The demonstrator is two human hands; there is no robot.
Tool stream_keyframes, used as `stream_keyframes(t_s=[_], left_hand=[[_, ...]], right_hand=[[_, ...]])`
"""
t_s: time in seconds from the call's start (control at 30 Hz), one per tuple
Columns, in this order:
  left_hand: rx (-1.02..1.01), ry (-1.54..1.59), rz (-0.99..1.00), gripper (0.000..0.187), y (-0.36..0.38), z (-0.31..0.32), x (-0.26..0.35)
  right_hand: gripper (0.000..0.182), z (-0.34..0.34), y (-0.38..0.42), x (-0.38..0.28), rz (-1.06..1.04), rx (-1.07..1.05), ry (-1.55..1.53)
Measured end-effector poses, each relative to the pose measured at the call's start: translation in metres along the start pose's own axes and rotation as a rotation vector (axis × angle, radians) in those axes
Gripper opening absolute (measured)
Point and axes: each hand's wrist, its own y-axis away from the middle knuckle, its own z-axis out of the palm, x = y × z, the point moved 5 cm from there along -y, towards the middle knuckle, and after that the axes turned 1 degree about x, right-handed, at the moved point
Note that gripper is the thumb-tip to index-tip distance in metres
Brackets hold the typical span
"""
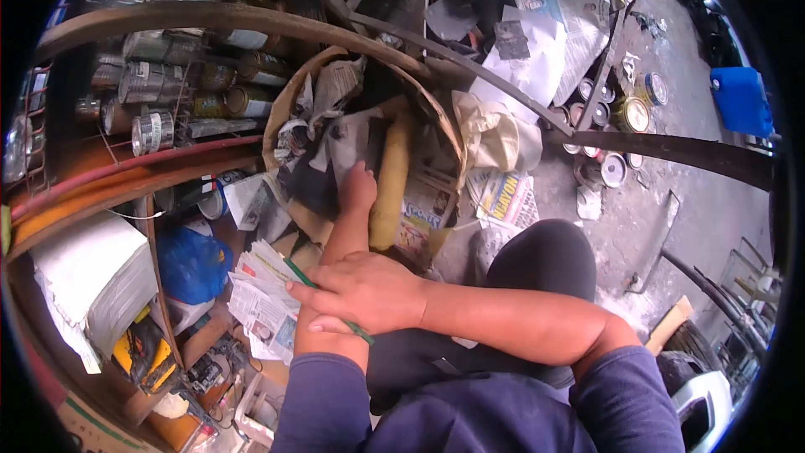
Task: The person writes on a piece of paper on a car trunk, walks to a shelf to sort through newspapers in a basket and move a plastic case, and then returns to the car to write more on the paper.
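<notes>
My left hand (pixel 359 189) reaches forward into a round open container lined with cardboard (pixel 272 130). Its fingers are curled at the lower end of a greyish sheet of paper (pixel 346 144) and look closed on it. Across my left forearm lies my right hand (pixel 369 287), closed on a thin green pencil (pixel 362 334) that slants beneath its fingers. A yellow roll (pixel 390 184) leans inside the container, just right of my left hand. Printed newspaper (pixel 428 211) and crumpled paper (pixel 335 84) are also in there. Beside my left forearm sits a stack of cut newspaper (pixel 256 306).
Shelves at the left hold several tins (pixel 155 84), a paper pile (pixel 96 273) and a blue plastic bag (pixel 193 264). Metal bars (pixel 671 155) cross above the floor. Paint cans (pixel 612 169) and a blue container (pixel 742 101) stand at the right. My knee (pixel 541 264) is close by.
</notes>
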Motion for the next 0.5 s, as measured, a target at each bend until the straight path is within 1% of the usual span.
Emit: stream_keyframes(t_s=[0.07,0.1,0.2,0.27,0.3,0.33,0.37,0.4,0.43,0.5], left_hand=[[-0.064,-0.016,-0.055,0.036,0.014,-0.020,0.014],[-0.087,0.038,-0.041,0.040,0.007,-0.013,0.000],[-0.064,0.047,-0.037,0.045,0.039,-0.080,0.012],[0.016,0.056,-0.020,0.044,0.044,-0.104,-0.008],[0.050,0.057,0.000,0.044,0.050,-0.116,-0.021],[0.067,0.112,-0.020,0.049,0.062,-0.132,-0.032],[0.073,0.170,-0.016,0.053,0.081,-0.158,-0.028],[0.087,0.241,-0.022,0.058,0.091,-0.171,-0.031],[-0.068,0.293,-0.036,0.062,0.100,-0.172,-0.042],[-0.238,0.329,0.021,0.059,0.161,-0.199,-0.023]], right_hand=[[0.055,-0.013,-0.003,-0.016,0.058,0.112,-0.039],[0.055,-0.020,-0.004,-0.023,0.103,0.156,-0.028],[0.055,-0.032,-0.001,-0.042,0.149,0.263,0.030],[0.051,-0.034,0.012,-0.050,0.239,0.303,0.075],[0.051,-0.031,0.022,-0.052,0.302,0.321,0.109],[0.051,-0.032,0.034,-0.057,0.362,0.337,0.150],[0.049,-0.040,0.050,-0.085,0.493,0.295,0.171],[0.048,-0.045,0.073,-0.101,0.615,0.240,0.190],[0.047,-0.053,0.088,-0.124,0.662,0.202,0.197],[0.045,-0.070,0.118,-0.175,0.723,0.141,0.227]])
